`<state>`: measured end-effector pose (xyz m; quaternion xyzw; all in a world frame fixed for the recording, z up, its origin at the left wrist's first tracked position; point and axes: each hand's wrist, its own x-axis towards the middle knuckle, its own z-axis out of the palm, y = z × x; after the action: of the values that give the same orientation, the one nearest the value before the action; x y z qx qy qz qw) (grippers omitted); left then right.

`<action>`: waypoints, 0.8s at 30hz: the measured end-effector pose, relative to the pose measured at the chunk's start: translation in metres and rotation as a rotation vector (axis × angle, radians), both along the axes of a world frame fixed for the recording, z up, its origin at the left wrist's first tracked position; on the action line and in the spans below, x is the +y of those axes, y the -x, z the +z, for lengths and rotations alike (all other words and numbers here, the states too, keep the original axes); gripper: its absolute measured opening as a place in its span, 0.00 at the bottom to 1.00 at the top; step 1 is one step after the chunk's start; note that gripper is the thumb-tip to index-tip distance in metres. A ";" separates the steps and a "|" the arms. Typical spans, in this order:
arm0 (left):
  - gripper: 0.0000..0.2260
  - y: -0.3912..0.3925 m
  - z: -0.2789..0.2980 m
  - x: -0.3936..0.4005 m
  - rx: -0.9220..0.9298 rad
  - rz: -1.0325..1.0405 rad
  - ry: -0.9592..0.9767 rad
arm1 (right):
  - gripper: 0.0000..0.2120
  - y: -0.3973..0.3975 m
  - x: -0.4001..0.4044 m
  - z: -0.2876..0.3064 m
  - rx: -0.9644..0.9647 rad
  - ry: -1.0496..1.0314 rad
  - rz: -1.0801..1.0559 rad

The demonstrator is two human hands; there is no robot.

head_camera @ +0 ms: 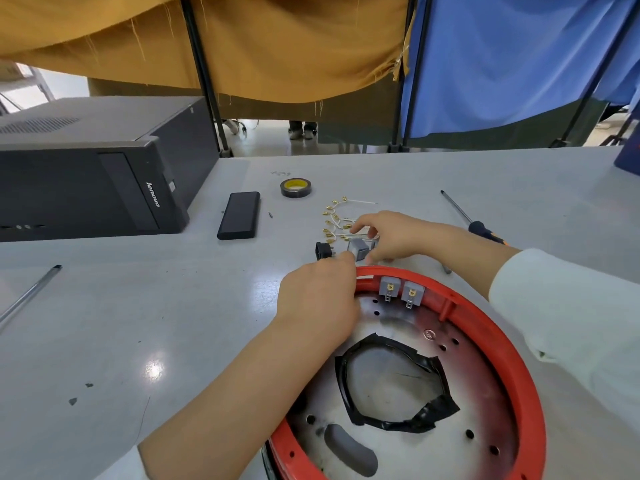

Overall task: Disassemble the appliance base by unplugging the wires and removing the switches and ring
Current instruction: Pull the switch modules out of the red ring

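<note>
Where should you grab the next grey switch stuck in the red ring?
Probably pinch the left grey plastic switch by its two flat side faces, coming from inside the round red plastic ring, because its boxy body juts inward there. Avoid the thin metal terminals.

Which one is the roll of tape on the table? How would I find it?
Start at the big black computer case on the left of the grey table. Just right of it lies a flat black box, and past that sits the roll of tape. It is the only small ring, dark outside with yellow inside.
</note>
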<state>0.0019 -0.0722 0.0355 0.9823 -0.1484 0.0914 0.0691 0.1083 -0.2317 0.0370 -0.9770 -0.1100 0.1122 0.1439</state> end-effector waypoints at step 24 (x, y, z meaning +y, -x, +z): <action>0.11 -0.003 -0.003 0.000 0.007 -0.034 -0.015 | 0.28 0.005 0.006 0.003 -0.016 -0.055 -0.132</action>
<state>0.0050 -0.0718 0.0325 0.9804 -0.1655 0.0858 0.0635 0.1032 -0.2261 0.0397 -0.9787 -0.0496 0.0916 0.1768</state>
